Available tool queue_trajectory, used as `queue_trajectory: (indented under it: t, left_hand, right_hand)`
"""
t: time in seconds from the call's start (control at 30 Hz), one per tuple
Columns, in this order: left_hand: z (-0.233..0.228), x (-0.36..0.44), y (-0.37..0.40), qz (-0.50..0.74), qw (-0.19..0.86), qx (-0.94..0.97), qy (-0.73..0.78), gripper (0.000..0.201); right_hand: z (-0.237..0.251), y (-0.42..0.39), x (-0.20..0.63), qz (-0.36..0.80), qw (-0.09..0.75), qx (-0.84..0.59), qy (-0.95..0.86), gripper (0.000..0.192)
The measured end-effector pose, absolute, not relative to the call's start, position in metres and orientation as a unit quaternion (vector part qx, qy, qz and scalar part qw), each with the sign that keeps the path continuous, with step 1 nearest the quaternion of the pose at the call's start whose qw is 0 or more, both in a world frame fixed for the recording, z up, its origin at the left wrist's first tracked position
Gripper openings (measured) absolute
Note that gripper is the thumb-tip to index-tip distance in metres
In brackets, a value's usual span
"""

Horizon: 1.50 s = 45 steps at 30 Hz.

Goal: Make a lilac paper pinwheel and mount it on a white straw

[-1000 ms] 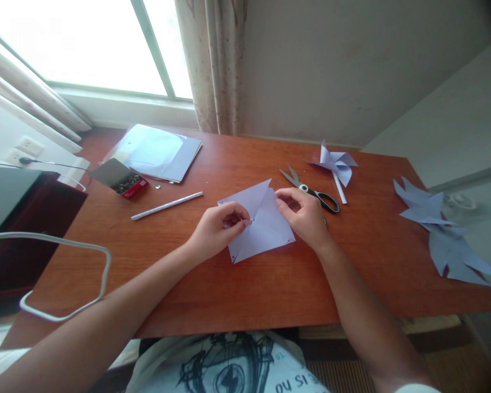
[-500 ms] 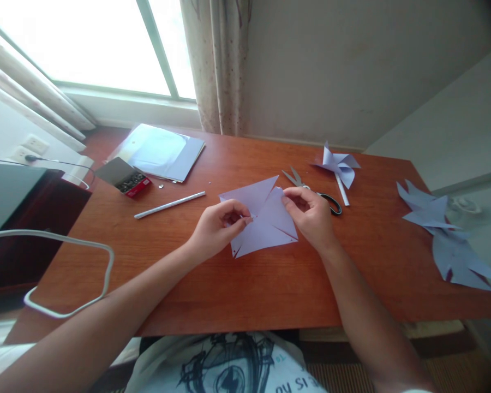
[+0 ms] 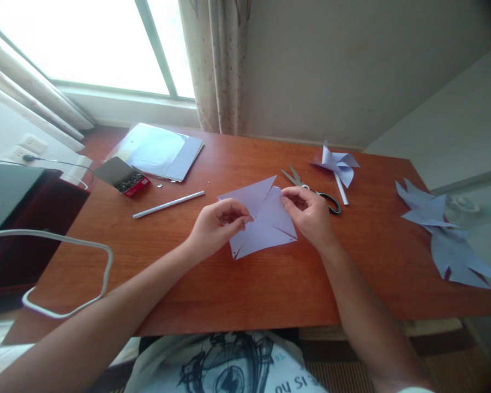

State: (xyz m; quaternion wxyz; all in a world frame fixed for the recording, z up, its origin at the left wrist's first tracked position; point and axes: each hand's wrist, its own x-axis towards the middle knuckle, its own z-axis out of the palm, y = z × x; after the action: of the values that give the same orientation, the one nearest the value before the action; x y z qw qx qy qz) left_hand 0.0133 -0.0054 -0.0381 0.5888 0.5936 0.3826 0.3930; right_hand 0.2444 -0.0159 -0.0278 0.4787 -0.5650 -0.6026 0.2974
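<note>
Both grips (image 3: 265, 215) pinching paper square (image 3: 265, 229) between

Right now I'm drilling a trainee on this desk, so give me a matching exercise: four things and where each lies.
Things:
1. scissors
2. white stick
3. finished pinwheel
4. box of fasteners

Places:
A. far left, beside the paper stack
B. far right, past the scissors
C. just beyond the right hand
D. left of the cut paper square

Pairs: 1-C, 2-D, 3-B, 4-A

Bright daylight from an overexposed window (image 3: 85, 43) upper left, soft shadows, wide-angle bending, dark blurred corners
</note>
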Motion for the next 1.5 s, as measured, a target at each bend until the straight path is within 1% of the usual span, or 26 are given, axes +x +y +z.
queue_trajectory:
  t: [0.3,0.5,0.7,0.77,0.83,0.9,1.0,1.1,1.17,1.33,1.5]
  left_hand:
    - [-0.039,0.012,-0.003,0.390,0.542,0.620,0.412,0.014]
    - [-0.039,0.012,-0.002,0.398,0.539,0.608,0.425,0.015]
    - [-0.041,0.012,-0.001,0.368,0.536,0.626,0.431,0.012]
    - [-0.041,0.012,0.000,0.359,0.520,0.645,0.430,0.010]
    - [-0.038,0.010,0.000,0.348,0.481,0.681,0.428,0.007]
    - [-0.033,0.007,0.001,0.318,0.424,0.740,0.414,0.008]
    - [-0.020,0.000,0.001,0.218,0.342,0.842,0.355,0.014]
    - [-0.009,-0.007,-0.002,0.099,0.310,0.900,0.291,0.014]
    - [-0.007,-0.008,-0.004,0.055,0.299,0.915,0.267,0.016]
    - [-0.012,-0.005,-0.009,0.009,0.291,0.930,0.226,0.016]
    - [-0.014,-0.004,-0.010,-0.004,0.282,0.936,0.213,0.016]
  right_hand:
    - [-0.029,-0.016,0.245,0.295,0.465,-0.569,-0.610,0.010]
    - [-0.027,-0.017,0.244,0.292,0.455,-0.571,-0.618,0.010]
    - [-0.029,-0.016,0.245,0.289,0.452,-0.569,-0.623,0.010]
    - [-0.030,-0.016,0.245,0.288,0.449,-0.570,-0.625,0.010]
    - [-0.030,-0.016,0.245,0.286,0.446,-0.572,-0.627,0.011]
    - [-0.029,-0.016,0.245,0.284,0.442,-0.574,-0.628,0.011]
    - [-0.028,-0.016,0.245,0.279,0.435,-0.578,-0.631,0.011]
    - [-0.028,-0.016,0.244,0.277,0.430,-0.578,-0.636,0.011]
    - [-0.028,-0.016,0.244,0.279,0.429,-0.575,-0.638,0.011]
    - [-0.029,-0.016,0.244,0.285,0.427,-0.574,-0.638,0.011]
    - [-0.030,-0.016,0.245,0.277,0.422,-0.580,-0.640,0.012]
